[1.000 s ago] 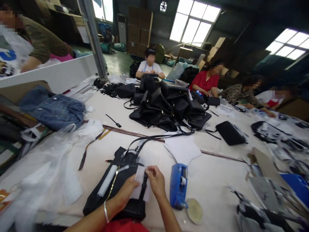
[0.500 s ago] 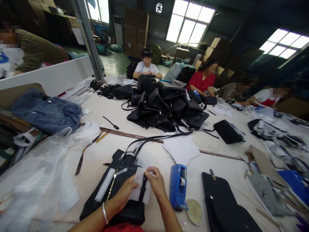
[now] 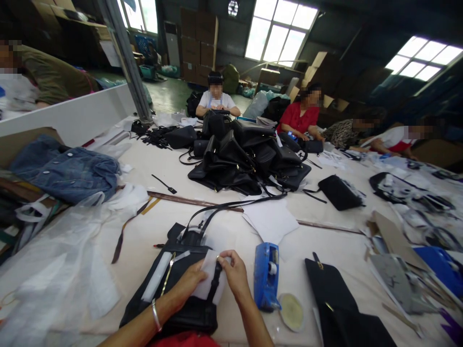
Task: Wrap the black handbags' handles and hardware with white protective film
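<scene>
A black bag (image 3: 188,306) lies flat in front of me, with a gold zipper (image 3: 168,272) and long handles reaching away from me. On its right side a thin white sheet (image 3: 203,289) sits under a black strap with a buckle (image 3: 214,284). My left hand (image 3: 190,282), with a bracelet on the wrist, is closed with its thumb pressing the edge of the white sheet. Thumb and fingers of my right hand (image 3: 234,271) pinch the top end of the black strap. A blue tape dispenser (image 3: 265,284) stands just right of that hand.
A heap of black bags (image 3: 235,164) fills the table's middle. A roll of tape (image 3: 291,312) and another black bag (image 3: 333,286) lie to the right. Plastic film (image 3: 72,260) and a denim garment (image 3: 65,168) are on the left. Several people sit around the table.
The view has shifted slightly. Both hands keep nearly the same hold on the sheet and strap. At the lower right, the black bag's layers lie differently, with another gold fitting showing.
</scene>
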`<state>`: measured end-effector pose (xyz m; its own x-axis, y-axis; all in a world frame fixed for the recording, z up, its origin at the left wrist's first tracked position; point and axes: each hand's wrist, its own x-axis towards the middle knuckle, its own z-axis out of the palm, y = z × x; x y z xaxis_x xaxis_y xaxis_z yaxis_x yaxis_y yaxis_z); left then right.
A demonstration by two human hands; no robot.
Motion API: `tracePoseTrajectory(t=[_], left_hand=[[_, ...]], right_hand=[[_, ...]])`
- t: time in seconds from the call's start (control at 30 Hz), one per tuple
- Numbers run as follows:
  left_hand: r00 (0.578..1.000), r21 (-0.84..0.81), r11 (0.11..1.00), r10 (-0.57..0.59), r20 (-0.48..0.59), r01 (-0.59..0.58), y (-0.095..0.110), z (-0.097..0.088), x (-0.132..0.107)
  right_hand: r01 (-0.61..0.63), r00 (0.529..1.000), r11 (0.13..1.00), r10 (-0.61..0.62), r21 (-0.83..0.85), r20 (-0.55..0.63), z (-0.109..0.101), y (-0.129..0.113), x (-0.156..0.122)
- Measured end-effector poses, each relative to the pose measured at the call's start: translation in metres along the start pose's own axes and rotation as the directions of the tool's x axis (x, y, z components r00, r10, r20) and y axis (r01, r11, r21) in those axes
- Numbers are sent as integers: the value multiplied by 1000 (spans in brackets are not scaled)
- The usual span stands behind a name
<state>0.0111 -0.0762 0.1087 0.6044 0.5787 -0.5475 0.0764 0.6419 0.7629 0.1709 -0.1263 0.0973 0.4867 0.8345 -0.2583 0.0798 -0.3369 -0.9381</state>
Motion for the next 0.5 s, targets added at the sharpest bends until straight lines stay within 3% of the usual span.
tracePoseTrajectory(t=[0.2, 0.4, 0.5], left_hand=[[1000, -12, 1000, 14, 10, -14, -9, 2, -2], [996, -109, 991, 85, 35, -81, -11, 18, -7], [990, -106, 985, 131, -48, -135, -9, 27, -5]], right_hand=[[-8, 1000, 1000, 8, 12, -22, 0, 4, -3], [29, 998, 998, -32, -50, -57, -1, 0, -6], [80, 993, 993, -87, -89, -78, 2, -5, -7]])
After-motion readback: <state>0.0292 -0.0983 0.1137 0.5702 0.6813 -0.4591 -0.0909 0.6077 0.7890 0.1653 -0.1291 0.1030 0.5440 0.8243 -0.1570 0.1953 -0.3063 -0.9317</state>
